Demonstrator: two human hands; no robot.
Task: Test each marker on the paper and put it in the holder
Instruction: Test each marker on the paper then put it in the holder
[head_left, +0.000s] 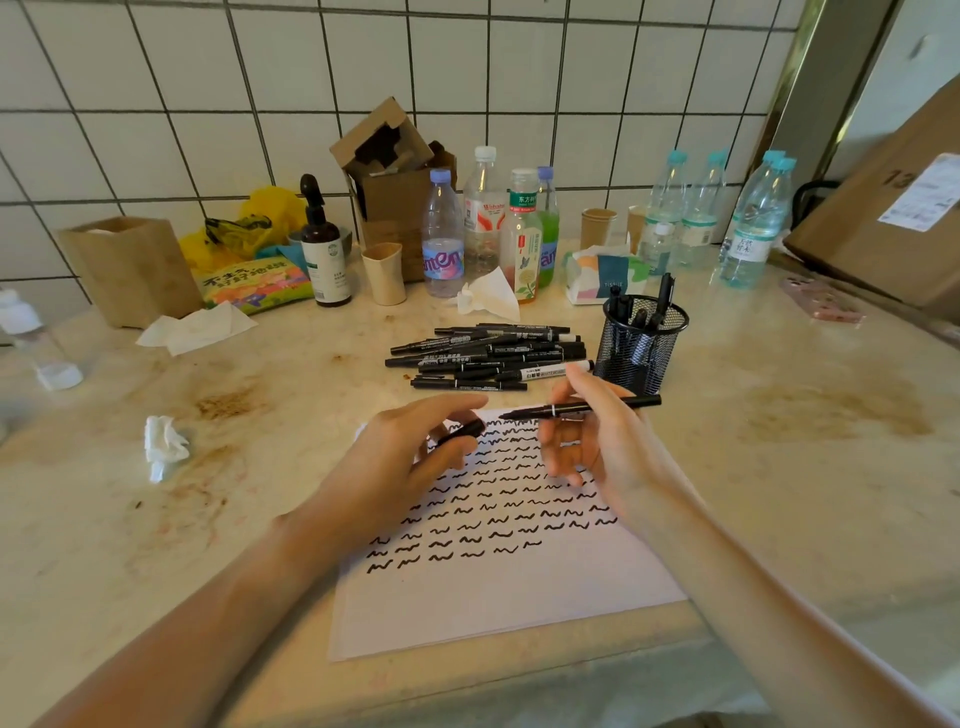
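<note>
A white sheet of paper lies in front of me, covered with several rows of black squiggles. My right hand holds an uncapped black marker level above the sheet's top edge, tip pointing left. My left hand pinches its black cap just left of the tip. Behind the paper lies a pile of several black markers. To its right stands a black mesh holder with a few markers standing in it.
Water bottles, drink bottles, a tissue pack, a dark spray bottle, paper cups, snack bags and small boxes line the tiled wall. A crumpled tissue lies left. A large cardboard box and a phone sit right.
</note>
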